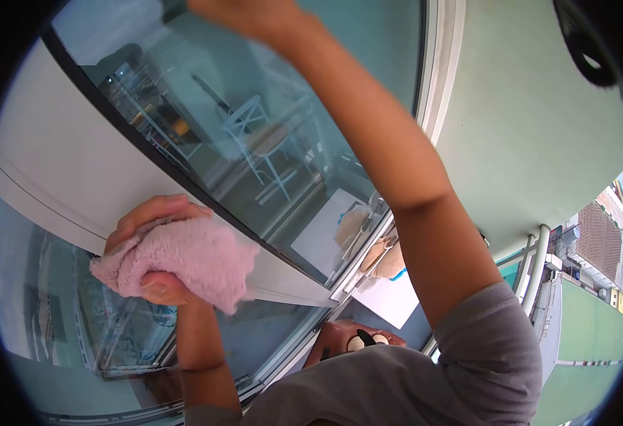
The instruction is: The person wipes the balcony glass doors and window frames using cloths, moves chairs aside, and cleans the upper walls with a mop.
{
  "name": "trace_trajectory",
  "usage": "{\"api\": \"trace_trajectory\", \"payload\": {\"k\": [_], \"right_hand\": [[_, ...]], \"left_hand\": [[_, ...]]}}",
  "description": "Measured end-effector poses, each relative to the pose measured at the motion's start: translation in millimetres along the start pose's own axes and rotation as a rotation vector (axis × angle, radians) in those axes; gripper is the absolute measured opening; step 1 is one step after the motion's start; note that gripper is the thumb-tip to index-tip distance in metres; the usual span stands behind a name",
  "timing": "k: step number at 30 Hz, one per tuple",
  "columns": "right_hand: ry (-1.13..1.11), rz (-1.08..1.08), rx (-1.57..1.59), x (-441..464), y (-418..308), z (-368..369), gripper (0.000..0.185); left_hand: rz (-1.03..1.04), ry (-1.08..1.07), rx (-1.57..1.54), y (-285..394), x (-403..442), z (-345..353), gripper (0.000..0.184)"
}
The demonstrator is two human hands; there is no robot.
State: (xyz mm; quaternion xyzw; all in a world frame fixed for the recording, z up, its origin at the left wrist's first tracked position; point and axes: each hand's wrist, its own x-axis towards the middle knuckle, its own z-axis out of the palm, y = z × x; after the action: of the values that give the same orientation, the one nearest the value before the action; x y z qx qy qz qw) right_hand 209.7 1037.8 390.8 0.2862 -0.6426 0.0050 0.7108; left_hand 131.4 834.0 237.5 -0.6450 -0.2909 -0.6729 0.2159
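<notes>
My left hand [164,288] grips a crumpled pink cloth [201,259], its thumb on the near side and fingers bent over the far edge. It is in front of the pale frame strip [134,174] between two glass panes. My right arm reaches up across the large glass pane [304,227]. My right hand [244,15] is at the top edge of the view, near the upper part of that pane; its fingers are cut off, so whether it holds anything does not show.
A pale green wall [531,121] stands to the right, with a white pipe [536,266] below. A white board [389,302] and a brown object [340,337] lie low in view. Through the glass appear a chair [254,135] and shelving. Rooftops show at far right.
</notes>
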Motion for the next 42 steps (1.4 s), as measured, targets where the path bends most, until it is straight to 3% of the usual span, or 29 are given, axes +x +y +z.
{"api": "trace_trajectory", "payload": {"k": [1,2,5,8,12,16,20,22,25,27,30,33,35,37,38,40,42], "right_hand": [[-0.094,0.196,-0.022,-37.9,-27.0,2.2,0.047],[-0.015,0.094,-0.073,-77.8,-40.9,8.1,0.05],[-0.259,0.441,-0.07,-231.6,-130.1,-3.7,0.047],[-0.289,0.594,-0.117,-394.3,-229.6,-1.7,0.06],[-0.298,0.695,-0.127,-367.7,-219.0,-6.6,0.062],[0.003,0.544,-0.328,-200.4,-101.7,-18.6,0.055],[0.284,0.364,-0.309,-18.2,17.0,-26.3,0.044],[0.35,0.327,-0.263,45.8,31.6,-7.5,0.04],[0.349,0.044,-0.111,103.0,21.6,39.0,0.036],[0.179,0.056,-0.139,90.1,-11.7,55.9,0.042],[0.107,0.203,-0.02,22.6,-55.5,51.1,0.043],[-0.103,0.29,-0.042,-100.3,-104.2,28.9,0.052],[-0.254,0.412,-0.028,-182.6,-148.2,10.2,0.055],[-0.444,0.555,0.098,-194.8,-176.9,-19.2,0.048],[-0.451,0.547,0.099,-191.2,-176.9,-25.4,0.048],[-0.048,0.815,0.108,-147.0,-189.3,-38.9,0.044],[-0.114,0.827,0.123,-128.7,-194.9,-48.5,0.047]], "left_hand": [[-0.05,-0.034,-0.095,1.5,-2.8,-2.3,0.053],[-0.102,-0.064,-0.188,2.9,-5.5,-4.6,0.053],[-0.06,-0.077,-0.317,1.8,-5.3,-3.7,0.052],[-0.035,-0.205,-0.311,0.8,-0.3,-9.5,0.053],[-0.078,-0.175,-0.289,0.5,-4.5,-8.1,0.053],[-0.12,-0.065,-0.315,4.2,-10.4,1.7,0.057],[-0.133,-0.133,-0.329,3.0,-8.9,2.3,0.051],[-0.106,-0.152,-0.313,-0.7,-7.1,3.8,0.049],[-0.087,-0.183,-0.241,-3.2,-6.3,6.2,0.043],[-0.072,-0.186,-0.173,-0.2,-2.5,6.3,0.041],[0.055,-0.23,0.003,11.2,9.8,3.9,0.035],[-0.015,-0.191,0.009,25.7,10.3,6.3,0.032],[-0.183,-0.173,-0.042,33.9,6.6,8.8,0.036],[-0.188,-0.189,-0.06,43.4,9.7,20.2,0.038],[-0.198,-0.213,-0.081,47.8,11.3,25.4,0.04],[-0.175,-0.281,-0.052,53.1,15.8,37.2,0.042],[-0.205,-0.098,-0.141,59.5,18.5,65.0,0.037]]}}
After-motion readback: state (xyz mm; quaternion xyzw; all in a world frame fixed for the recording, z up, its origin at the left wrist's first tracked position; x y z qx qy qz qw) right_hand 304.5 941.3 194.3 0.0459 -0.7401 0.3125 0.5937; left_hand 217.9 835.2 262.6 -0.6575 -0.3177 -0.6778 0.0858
